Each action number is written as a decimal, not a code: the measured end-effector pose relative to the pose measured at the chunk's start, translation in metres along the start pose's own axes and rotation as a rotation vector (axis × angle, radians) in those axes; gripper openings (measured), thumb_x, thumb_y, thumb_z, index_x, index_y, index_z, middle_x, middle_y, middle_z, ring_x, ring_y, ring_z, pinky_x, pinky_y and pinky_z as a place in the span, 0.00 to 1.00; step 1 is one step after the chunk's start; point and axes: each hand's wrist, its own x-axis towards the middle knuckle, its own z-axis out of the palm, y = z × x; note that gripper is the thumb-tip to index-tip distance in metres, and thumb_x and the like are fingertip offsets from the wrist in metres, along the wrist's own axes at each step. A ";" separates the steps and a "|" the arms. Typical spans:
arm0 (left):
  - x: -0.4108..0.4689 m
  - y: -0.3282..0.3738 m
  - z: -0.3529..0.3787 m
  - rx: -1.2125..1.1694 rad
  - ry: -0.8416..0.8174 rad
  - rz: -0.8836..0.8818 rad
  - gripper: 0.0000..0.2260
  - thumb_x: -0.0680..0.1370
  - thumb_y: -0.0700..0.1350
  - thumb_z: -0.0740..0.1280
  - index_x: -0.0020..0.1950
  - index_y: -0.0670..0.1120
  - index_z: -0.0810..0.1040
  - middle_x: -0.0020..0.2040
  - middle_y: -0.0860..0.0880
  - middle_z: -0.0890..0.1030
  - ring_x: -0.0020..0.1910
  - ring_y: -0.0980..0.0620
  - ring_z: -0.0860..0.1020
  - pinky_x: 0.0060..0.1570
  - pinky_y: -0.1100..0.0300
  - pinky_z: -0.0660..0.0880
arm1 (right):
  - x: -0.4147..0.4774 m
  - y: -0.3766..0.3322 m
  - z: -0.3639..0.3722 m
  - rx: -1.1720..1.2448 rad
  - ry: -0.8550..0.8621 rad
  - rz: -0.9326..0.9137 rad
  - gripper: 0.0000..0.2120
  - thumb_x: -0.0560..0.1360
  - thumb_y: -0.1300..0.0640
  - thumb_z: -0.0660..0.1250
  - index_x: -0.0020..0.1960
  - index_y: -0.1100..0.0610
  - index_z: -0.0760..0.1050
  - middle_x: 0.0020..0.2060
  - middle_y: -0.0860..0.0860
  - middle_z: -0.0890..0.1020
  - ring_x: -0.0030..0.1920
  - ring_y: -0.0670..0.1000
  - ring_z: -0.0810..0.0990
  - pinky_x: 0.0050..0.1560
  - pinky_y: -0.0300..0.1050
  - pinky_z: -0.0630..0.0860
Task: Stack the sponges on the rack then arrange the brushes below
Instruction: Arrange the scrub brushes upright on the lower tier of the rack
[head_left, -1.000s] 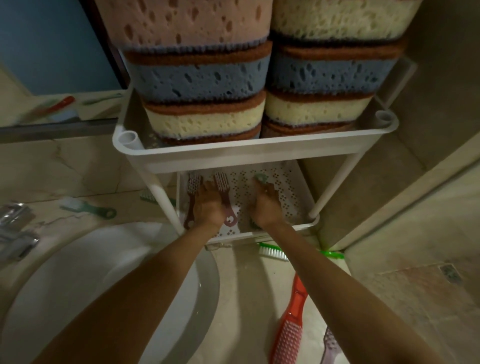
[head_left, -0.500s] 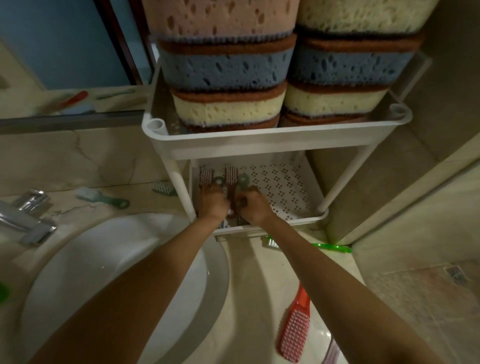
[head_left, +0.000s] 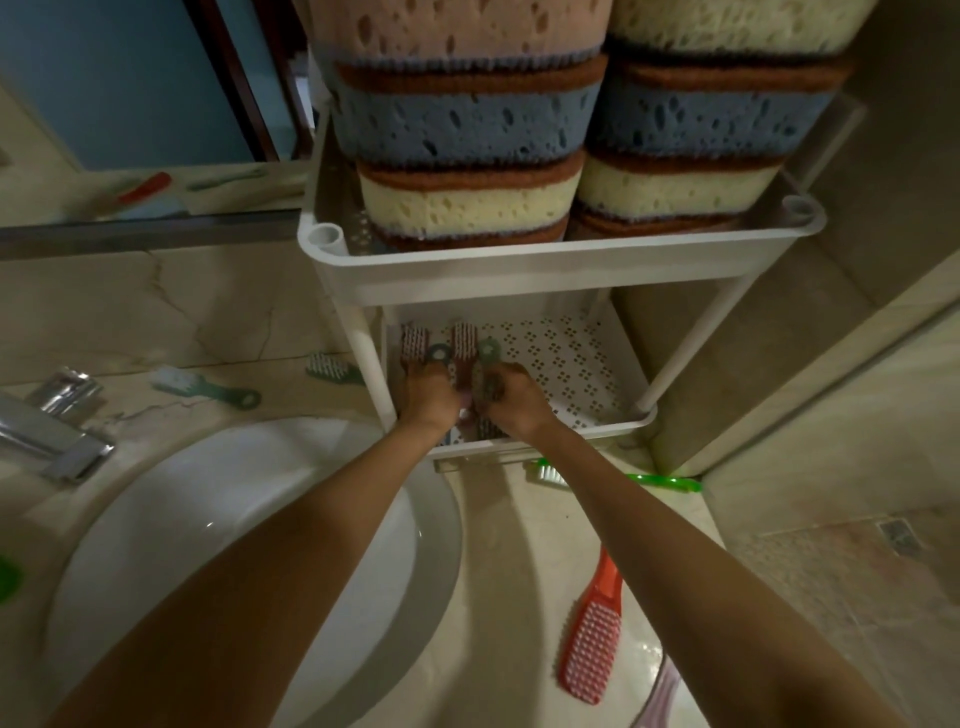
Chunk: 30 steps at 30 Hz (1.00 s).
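Note:
Two stacks of pink, blue and yellow sponges (head_left: 467, 119) fill the upper tray of the white rack (head_left: 519, 270). On the perforated lower shelf (head_left: 571, 364), at its left, lie several small brushes side by side: maroon ones (head_left: 464, 338) and green ones (head_left: 488, 349). My left hand (head_left: 426, 395) rests on the left brushes. My right hand (head_left: 514, 397) grips a green brush beside it. The fingers hide the brushes' near halves.
Loose brushes lie on the marble counter: a green one (head_left: 208, 391), another green one (head_left: 332, 369) by the rack's leg, a bright green one (head_left: 623, 475) under the rack, a red one (head_left: 595, 639) near me. A white basin (head_left: 208, 519) and tap (head_left: 57, 436) sit left.
My right hand has slid left across the lower shelf with the green brush and now sits against my left hand. The view has shifted so the rack appears further right.

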 end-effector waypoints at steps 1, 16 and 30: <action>-0.002 0.001 0.000 0.001 -0.004 0.000 0.16 0.78 0.37 0.59 0.65 0.36 0.74 0.66 0.37 0.73 0.65 0.41 0.71 0.61 0.56 0.68 | -0.001 0.000 -0.001 0.007 -0.001 0.011 0.13 0.74 0.63 0.65 0.56 0.67 0.76 0.55 0.64 0.80 0.55 0.62 0.79 0.50 0.46 0.74; -0.098 -0.002 0.031 -0.168 -0.007 0.261 0.12 0.79 0.35 0.57 0.57 0.38 0.77 0.58 0.40 0.78 0.58 0.43 0.76 0.57 0.56 0.70 | -0.137 0.060 -0.042 0.093 0.308 0.101 0.13 0.69 0.71 0.62 0.51 0.64 0.78 0.50 0.59 0.81 0.48 0.58 0.79 0.50 0.46 0.75; -0.177 -0.043 0.102 -0.189 -0.217 -0.023 0.14 0.75 0.35 0.58 0.57 0.40 0.79 0.59 0.42 0.81 0.59 0.44 0.77 0.58 0.60 0.71 | -0.244 0.112 0.003 -0.095 0.288 0.780 0.27 0.72 0.54 0.69 0.63 0.66 0.62 0.60 0.63 0.69 0.61 0.63 0.70 0.57 0.53 0.72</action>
